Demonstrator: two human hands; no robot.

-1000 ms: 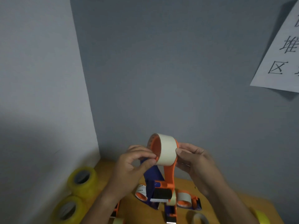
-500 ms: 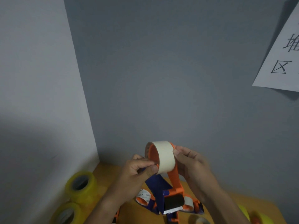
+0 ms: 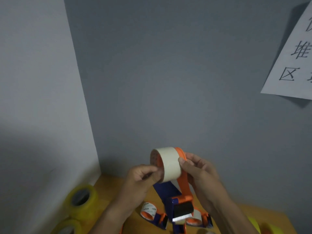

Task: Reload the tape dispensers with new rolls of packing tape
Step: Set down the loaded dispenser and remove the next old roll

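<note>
Pale roll is sitting on the orange dispenser hub, held up above the table. Left hand is pinching at the roll's near edge, probably the core or tape end; right hand is gripping the frame, thumb pressing on the roll. Other dispensers and yellow rolls are lying below, so reloading looks far from finished.
</note>
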